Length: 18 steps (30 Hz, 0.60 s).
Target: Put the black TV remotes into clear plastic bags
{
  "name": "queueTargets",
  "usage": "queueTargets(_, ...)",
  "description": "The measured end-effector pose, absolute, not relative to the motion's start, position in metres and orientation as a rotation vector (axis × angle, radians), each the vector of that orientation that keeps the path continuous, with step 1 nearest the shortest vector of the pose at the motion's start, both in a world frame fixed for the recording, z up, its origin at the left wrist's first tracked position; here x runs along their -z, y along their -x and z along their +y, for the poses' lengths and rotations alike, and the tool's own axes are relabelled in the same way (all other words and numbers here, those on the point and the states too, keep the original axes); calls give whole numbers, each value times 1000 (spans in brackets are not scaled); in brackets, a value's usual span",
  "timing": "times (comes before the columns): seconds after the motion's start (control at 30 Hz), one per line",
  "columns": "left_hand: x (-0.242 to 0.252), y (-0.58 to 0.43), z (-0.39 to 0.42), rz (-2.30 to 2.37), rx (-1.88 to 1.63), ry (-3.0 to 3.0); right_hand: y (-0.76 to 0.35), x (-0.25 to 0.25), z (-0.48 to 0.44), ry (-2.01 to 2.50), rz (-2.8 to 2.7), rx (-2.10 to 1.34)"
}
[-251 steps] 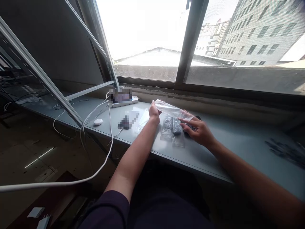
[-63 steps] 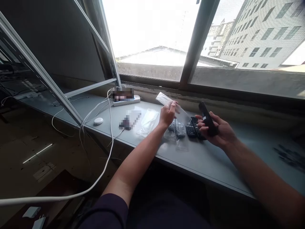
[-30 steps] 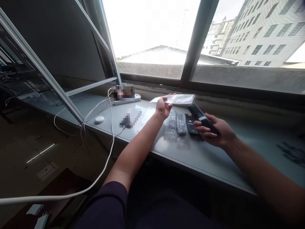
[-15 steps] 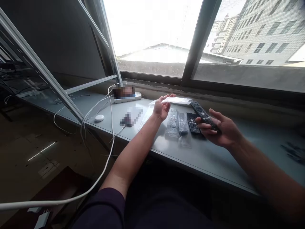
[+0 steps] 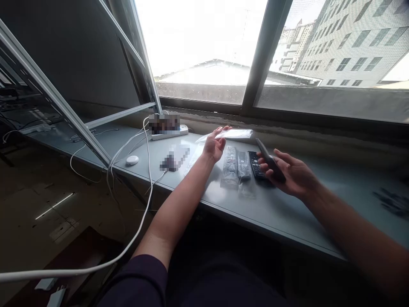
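Observation:
My right hand (image 5: 292,172) grips a dark remote control (image 5: 271,161), tilted so that mostly its edge or back shows. My left hand (image 5: 214,146) is half curled, palm up, at a clear plastic bag (image 5: 239,134); whether its fingers pinch the bag cannot be made out. Between my hands, two remotes in clear plastic sleeves, a left one (image 5: 230,164) and a right one (image 5: 244,165), lie side by side on the grey table (image 5: 217,192). Another black remote (image 5: 256,164) without a sleeve lies beside them, partly behind the held one.
A white cable (image 5: 148,192) hangs across the left foreground. A round white object (image 5: 132,160), a white power strip (image 5: 169,134) and a blurred-out item (image 5: 174,158) are on the table. A metal frame (image 5: 64,102) slants at left. A dark object (image 5: 391,202) lies at far right.
The remote in my right hand has turned from showing its buttons to showing its edge or back. My left hand stays by the plastic bag. The view has shifted slightly.

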<state>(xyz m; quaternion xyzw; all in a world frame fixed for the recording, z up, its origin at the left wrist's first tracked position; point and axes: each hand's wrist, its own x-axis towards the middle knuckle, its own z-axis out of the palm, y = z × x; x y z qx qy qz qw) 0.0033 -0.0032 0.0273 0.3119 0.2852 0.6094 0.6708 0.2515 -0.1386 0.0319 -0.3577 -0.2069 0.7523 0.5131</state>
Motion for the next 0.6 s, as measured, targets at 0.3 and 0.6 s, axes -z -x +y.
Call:
queueTargets(0.3, -25, -3, -2, 579, -1354, -673, -250, -32, -137, 788, -454, -1845)
queueTargets(0.6, -22, -5, 3, 564, -1369, -645, -244, -30, -139, 795, -524, -1751)
